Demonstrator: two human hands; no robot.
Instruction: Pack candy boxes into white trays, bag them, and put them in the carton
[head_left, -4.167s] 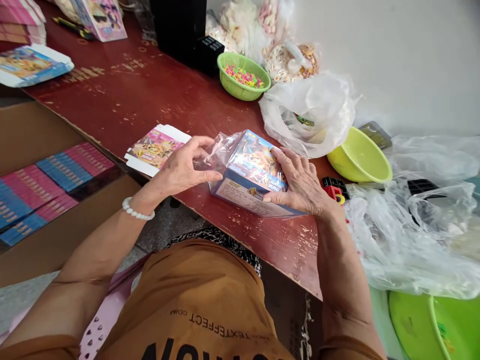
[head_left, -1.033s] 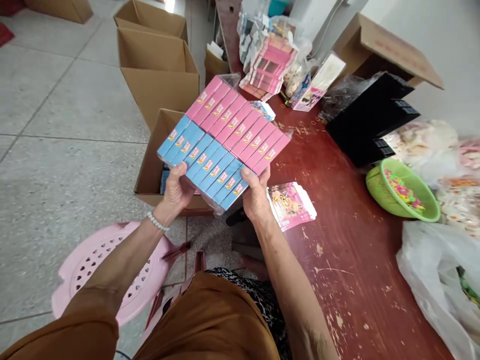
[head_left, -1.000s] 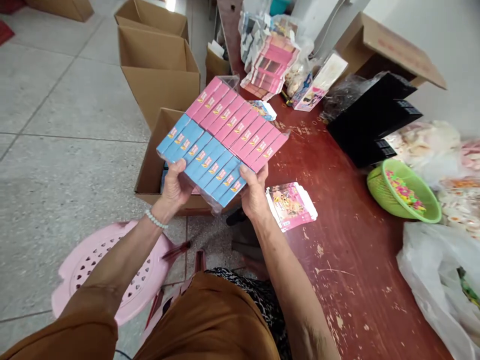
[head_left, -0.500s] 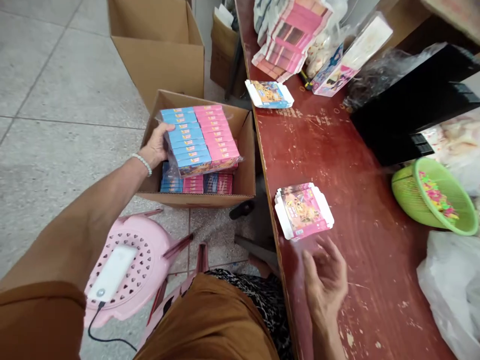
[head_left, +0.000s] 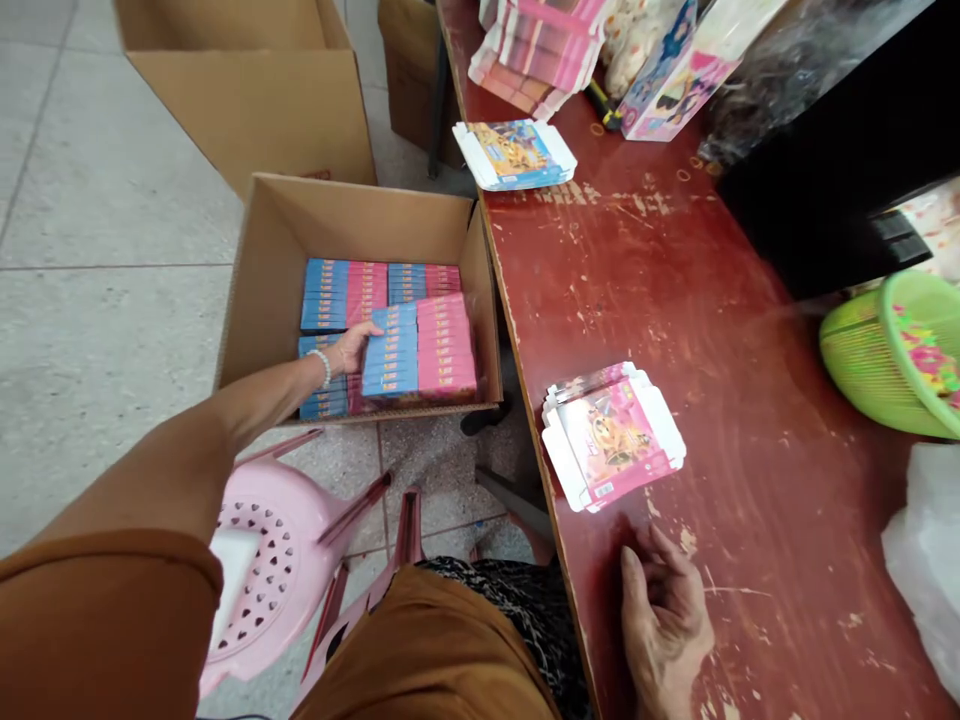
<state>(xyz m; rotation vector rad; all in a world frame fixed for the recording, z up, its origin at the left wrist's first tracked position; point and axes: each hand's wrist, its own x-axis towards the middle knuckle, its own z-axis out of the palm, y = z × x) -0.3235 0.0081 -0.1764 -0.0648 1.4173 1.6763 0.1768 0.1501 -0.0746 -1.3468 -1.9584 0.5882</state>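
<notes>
My left hand grips the left side of a clear-wrapped pack of small blue and pink boxes. That pack is inside the open cardboard carton, above other blue and pink packs. On the red table, my right hand rests with fingers loosely curled and apart, holding nothing. Just beyond it lies a stack of flat pink printed cartons. Farther off, a stack of flat blue printed cartons sits at the table's left edge.
A second cardboard carton stands behind the first. A pink stool is at lower left. On the table are a green basket of small colourful pieces, a white plastic bag, a black object and pink printed sheets.
My left hand has lowered the wrapped pack toward the right front of the carton, uncovering packs behind it. My right hand has settled on the table. The view has shifted.
</notes>
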